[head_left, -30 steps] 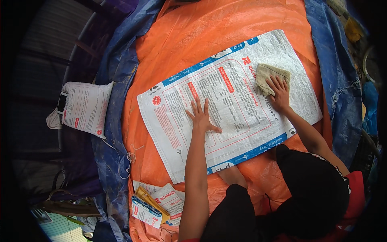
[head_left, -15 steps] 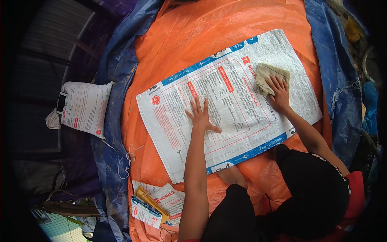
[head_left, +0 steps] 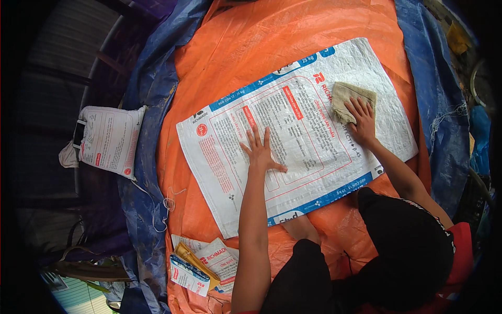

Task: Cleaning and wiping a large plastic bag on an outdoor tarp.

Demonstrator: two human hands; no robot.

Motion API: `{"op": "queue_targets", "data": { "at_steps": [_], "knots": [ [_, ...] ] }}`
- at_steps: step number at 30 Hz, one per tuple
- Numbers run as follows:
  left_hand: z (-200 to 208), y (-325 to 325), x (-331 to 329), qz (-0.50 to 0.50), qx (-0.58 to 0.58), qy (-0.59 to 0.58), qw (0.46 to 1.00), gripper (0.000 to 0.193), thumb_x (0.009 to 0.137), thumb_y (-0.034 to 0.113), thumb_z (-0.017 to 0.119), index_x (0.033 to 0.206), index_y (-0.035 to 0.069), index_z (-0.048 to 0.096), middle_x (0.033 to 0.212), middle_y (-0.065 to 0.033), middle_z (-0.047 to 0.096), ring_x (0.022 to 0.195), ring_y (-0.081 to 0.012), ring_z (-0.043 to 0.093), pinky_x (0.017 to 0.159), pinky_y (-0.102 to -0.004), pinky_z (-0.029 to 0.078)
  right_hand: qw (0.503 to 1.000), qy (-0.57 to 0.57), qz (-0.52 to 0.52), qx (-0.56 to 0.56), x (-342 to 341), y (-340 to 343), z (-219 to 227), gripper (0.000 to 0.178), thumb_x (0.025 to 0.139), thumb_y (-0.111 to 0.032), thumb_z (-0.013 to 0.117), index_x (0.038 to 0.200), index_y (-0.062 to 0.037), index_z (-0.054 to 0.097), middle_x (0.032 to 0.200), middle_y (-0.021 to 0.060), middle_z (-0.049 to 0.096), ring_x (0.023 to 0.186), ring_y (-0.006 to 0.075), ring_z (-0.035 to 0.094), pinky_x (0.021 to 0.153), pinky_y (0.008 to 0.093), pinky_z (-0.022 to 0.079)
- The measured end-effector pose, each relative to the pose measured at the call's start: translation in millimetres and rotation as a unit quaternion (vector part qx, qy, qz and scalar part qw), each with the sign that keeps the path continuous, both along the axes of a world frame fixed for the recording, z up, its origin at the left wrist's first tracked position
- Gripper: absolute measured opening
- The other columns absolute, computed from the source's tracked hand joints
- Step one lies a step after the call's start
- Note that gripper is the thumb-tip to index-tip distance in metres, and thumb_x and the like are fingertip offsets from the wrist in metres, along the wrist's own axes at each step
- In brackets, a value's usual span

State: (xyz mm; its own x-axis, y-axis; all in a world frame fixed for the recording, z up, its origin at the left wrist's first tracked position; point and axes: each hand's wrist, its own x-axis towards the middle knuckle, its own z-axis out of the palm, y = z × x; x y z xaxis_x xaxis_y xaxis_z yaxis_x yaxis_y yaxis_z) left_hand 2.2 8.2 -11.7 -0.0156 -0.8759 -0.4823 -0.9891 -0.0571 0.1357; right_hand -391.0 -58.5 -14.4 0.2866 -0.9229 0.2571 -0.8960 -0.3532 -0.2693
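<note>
A large white woven sack [head_left: 230, 172] with blue bands and red print lies flat. My left hand [head_left: 260, 153] rests on its middle, fingers spread and nothing in them. Over on the sack's right part, my right hand [head_left: 362, 119] lies on a folded beige cloth [head_left: 345, 94]. Its fingers are stretched out across the cloth and press it down against the sack. Whatever lies beneath the cloth is hidden.
An orange tarp [head_left: 293, 31] spreads under the sack, bordered by blue tarp [head_left: 138, 99]. Folded printed sacks [head_left: 222, 261] lie at the lower left. A filled white bag [head_left: 115, 136] stands at the left, near loose white string [head_left: 168, 204]. My bent knees are close below the sack.
</note>
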Motion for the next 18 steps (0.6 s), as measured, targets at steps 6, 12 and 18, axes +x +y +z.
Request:
{"op": "queue_targets", "data": {
  "at_steps": [6, 12, 18],
  "knots": [
    [0.1, 1.3, -1.1, 0.002, 0.003, -0.002, 1.0, 0.183, 0.021, 0.068, 0.094, 0.163, 0.016, -0.009, 0.164, -0.0263, -0.025, 0.15, -0.0474, -0.025, 0.11, -0.0782, -0.008, 1.0, 0.003, 0.0, -0.003, -0.7, 1.4, -0.4, 0.076, 0.076, -0.016, 0.06, 0.151, -0.0198, 0.047, 0.161, 0.0066, 0.039, 0.152, 0.0297, 0.029, 0.125, 0.0498, 0.016],
    [-0.7, 4.9, -2.3, 0.002, 0.011, 0.001, 1.0, 0.183, 0.022, 0.068, 0.094, 0.163, 0.015, -0.009, 0.164, -0.0263, -0.025, 0.15, -0.0474, -0.025, 0.11, -0.078, -0.008, 1.0, 0.003, 0.001, -0.003, -2.3, 5.4, -2.8, 0.075, 0.077, -0.017, 0.059, 0.152, -0.02, 0.047, 0.161, 0.007, 0.039, 0.152, 0.0303, 0.029, 0.125, 0.0499, 0.016],
    [3.2, -0.4, -2.4, -0.001, 0.006, -0.002, 1.0, 0.182, 0.022, 0.068, 0.094, 0.163, 0.016, -0.009, 0.163, -0.0259, -0.026, 0.15, -0.0474, -0.026, 0.11, -0.0782, -0.008, 1.0, -0.001, -0.002, -0.005, -2.3, 1.8, 0.7, 0.076, 0.077, -0.017, 0.06, 0.151, -0.0202, 0.047, 0.161, 0.0066, 0.039, 0.152, 0.0298, 0.029, 0.125, 0.0494, 0.015]
  ]
}}
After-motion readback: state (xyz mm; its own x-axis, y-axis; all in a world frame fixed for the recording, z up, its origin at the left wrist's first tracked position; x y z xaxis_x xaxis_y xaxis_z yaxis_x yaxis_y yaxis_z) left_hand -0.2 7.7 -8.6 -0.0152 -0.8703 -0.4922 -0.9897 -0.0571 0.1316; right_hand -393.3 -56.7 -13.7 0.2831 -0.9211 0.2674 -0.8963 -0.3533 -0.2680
